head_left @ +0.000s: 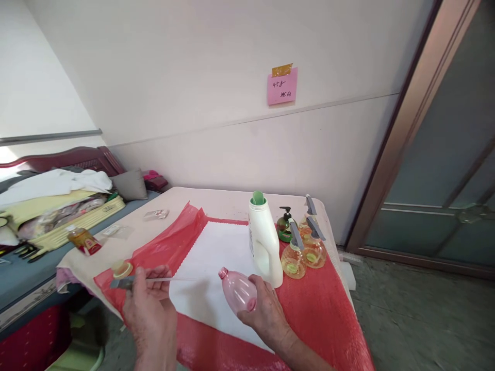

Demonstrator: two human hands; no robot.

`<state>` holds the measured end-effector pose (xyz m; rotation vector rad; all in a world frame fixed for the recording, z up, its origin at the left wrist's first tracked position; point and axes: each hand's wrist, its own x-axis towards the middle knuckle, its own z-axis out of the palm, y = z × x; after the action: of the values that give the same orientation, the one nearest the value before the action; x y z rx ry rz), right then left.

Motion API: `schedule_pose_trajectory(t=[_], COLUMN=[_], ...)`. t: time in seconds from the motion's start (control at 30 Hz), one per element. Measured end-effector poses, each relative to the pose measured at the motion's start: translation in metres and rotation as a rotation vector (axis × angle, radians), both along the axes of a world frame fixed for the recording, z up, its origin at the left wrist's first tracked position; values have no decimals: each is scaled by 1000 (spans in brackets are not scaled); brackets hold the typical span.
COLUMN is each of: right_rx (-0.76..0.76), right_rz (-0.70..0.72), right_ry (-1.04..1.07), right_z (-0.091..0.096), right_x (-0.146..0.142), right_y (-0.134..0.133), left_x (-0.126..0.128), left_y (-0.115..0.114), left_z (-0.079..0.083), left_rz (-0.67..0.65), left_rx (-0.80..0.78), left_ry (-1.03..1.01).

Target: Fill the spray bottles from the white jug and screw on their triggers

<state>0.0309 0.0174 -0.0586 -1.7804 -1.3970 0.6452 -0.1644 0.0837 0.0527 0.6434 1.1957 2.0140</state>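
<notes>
Hands working over a counter [228,203] that is carrying a red plastic sheet [320,309] and a white cloth [224,247]. The left hand [149,304] is pinching a sprayer head [121,282], grey, with a thin dip tube [174,280] running level toward the right; its grip is closing narrowly, thumb and fingertips pressing on the part just behind the head. The right hand [266,314] is cupping the base of a pink bottle [237,291]; its grip is wrapping round the lower body, and the uncapped neck is tilting up and to the left. The tube's tip is lying near the neck but apart from it. The bottle is hanging above the white cloth, just in front of a white jug [265,242] with a green cap. Beside the jug, a green pump bottle [285,226] and three yellow spray bottles [305,247] are standing upright on the red sheet. A small yellow-lidded jar [122,268] is sitting just beyond the left hand.
</notes>
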Motion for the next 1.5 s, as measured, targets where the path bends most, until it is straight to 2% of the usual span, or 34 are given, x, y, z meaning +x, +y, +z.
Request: schedule_pose_trajectory(t=[0.1,0.17,0.37,0.43,0.6,0.7,0.77,0.83,0.87,1.03,1.13,1.23,1.3,1.37,1.43,1.5], right_rx=[25,40,25,91,430,445,404,366,340,241,246,241,229,226,227,216], right_rz=[18,57,56,3,-279,-304,-275,-253,-243,-224,-202,-194,-203,-236,-271,-255], right_ry=[166,253,279,242,130,96,108,141,162,250,280,302,293,244,183,145], right_z=[-8,-13,-28,-25,-4,1,-1,-4,-6,-7,2,19,34,51,68,85], right_x=[-14,-20,-18,-11,15,27,33,38,41,47,43,39,40,46,56,69], right_y=[10,13,5,-2,-11,-4,5,15,20,34,27,12,0,-10,-20,-30], left_x=[6,11,13,12,6,-5,-11,-14,-14,-1,4,6,6,8,14,24], left_y=[0,0,0,-1,1,11,22,32,37,49,46,41,39,37,33,22], left_z=[-2,-4,-4,-4,-5,-16,-29,-43,-51,-81,-95,-105,-104,-93,-74,-49], left_rz=[-69,-112,-153,-163,-180,-204,-257,-332,-347,-273,-265,-284,-295,-290,-260,-220], left_rx=[-28,-39,-64,-57,-48,-91,-186,-341,-401,-640,-738,-791,-802,-789,-733,-594], left_ry=[-135,-140,-162,-166,-132,69,403,853,970,1254,1366,1425,1444,1455,1465,1429])
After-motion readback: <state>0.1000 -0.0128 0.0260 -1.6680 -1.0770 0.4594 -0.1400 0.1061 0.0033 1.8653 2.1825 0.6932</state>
